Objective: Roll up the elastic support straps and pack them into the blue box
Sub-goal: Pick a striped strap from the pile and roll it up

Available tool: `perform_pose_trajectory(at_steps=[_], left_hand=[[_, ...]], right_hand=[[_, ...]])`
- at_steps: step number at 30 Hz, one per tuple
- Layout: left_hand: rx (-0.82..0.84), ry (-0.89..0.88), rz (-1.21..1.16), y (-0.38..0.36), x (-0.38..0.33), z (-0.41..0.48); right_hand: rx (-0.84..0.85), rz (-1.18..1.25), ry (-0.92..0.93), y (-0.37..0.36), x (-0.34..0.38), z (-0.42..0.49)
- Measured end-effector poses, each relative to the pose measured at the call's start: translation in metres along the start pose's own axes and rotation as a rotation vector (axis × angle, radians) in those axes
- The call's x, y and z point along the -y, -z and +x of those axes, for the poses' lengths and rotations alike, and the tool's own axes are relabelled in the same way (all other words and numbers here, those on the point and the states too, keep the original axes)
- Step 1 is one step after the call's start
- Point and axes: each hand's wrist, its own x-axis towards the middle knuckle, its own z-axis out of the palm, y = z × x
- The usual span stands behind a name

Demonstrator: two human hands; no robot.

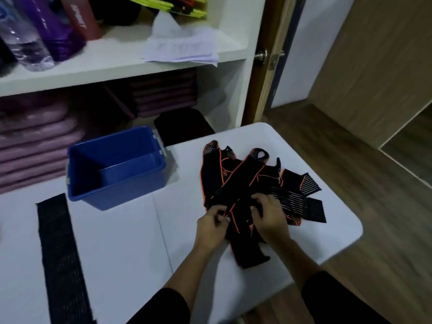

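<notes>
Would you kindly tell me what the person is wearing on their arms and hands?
Both hands are bare: the left hand and the right hand have no gloves, and no watch, ring or wristband is visible. The forearms are uncovered too. The left sleeve and the right sleeve are plain black and start higher up each arm.

A white table (257, 136) stands before a shelf (117, 65) holding bottles (23, 43), loose papers (180, 47) and stacked purple mats (35, 141).

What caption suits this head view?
Left hand and right hand grip a strap from the black-and-orange pile on the white table, beside the blue box.
</notes>
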Motion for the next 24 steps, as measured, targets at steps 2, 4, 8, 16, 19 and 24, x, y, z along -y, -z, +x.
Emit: perform_pose_trajectory(at_steps=[2, 4, 8, 16, 19, 24], left_hand=[[0.047, 0.007, -0.034, -0.022, -0.016, 0.009], [0.09, 0.02, -0.065, -0.041, -0.026, 0.018], [0.157, 0.081, -0.1, -0.067, -0.037, 0.033], [0.199, 0.195, -0.175, -0.089, -0.041, 0.039], [0.215, 0.215, -0.237, -0.093, -0.044, 0.036], [0.151, 0.193, -0.414, -0.092, -0.052, 0.034]], right_hand=[[0.065, -0.036, 0.014, 0.015, -0.023, 0.023], [0.171, -0.117, 0.006, 0.023, -0.046, 0.046], [0.412, -0.343, 0.019, 0.028, -0.076, 0.074], [0.43, -0.277, 0.117, 0.045, -0.082, 0.09], [0.506, 0.027, 0.044, 0.052, -0.077, 0.093], [0.53, 0.383, -0.052, 0.063, -0.049, 0.103]])
